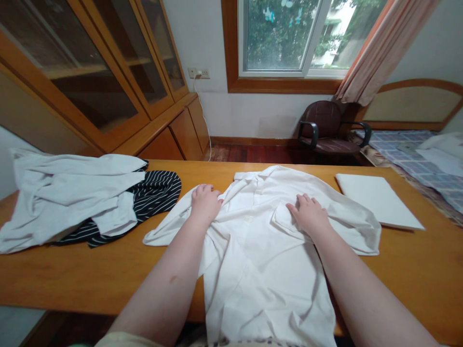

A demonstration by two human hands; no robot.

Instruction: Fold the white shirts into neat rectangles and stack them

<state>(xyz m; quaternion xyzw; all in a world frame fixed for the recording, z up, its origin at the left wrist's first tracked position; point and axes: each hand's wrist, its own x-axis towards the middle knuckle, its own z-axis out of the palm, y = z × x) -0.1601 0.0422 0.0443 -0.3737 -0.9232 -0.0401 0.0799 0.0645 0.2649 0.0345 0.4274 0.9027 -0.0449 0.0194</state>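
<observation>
A white shirt (pixel 260 241) lies spread on the wooden table (pixel 90 274), its lower part hanging over the near edge. My left hand (pixel 205 201) rests on the shirt's left shoulder with the fingers curled down, gripping the cloth. On the shirt's chest, by the pocket, lies my right hand (pixel 308 212), fingers stretched flat and pressing on the fabric.
A heap of white garments (pixel 68 193) and a black-and-white striped one (pixel 155 190) lie at the table's left. A flat white board (pixel 378 200) sits at the right. Behind stand a glass-fronted cabinet (pixel 108 72), a brown armchair (pixel 325 127) and a bed (pixel 427 154).
</observation>
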